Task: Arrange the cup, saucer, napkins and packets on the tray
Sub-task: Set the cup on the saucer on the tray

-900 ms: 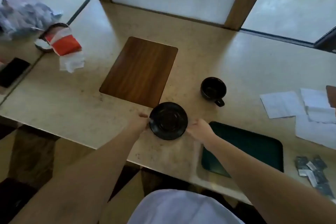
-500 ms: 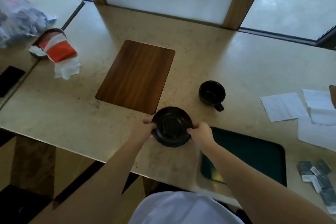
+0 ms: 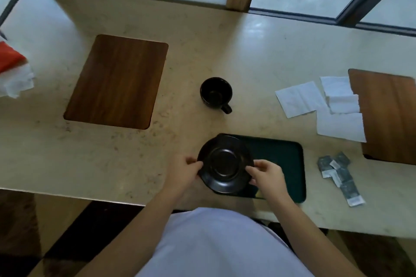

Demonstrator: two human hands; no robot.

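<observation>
Saucer (image 3: 225, 163), held by the left grip (image 3: 184, 171) and right grip (image 3: 267, 175), sits over the bare tray's (image 3: 283, 159) left end.

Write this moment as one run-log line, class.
step: placing saucer | left hand and right hand: gripping its rim | position: over left end of tray | cup, napkins, packets: on counter

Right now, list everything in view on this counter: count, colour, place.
saucer: one, black, over tray's left end, held by both hands
tray: one, dark green, counter's near edge
cup: one, black, empty, behind the tray
napkins: several, white, right of cup
packets: a cluster, grey and white, right of tray
wooden boards: two, brown, far left and right
left hand: grips saucer's left rim
right hand: grips saucer's right rim
</observation>
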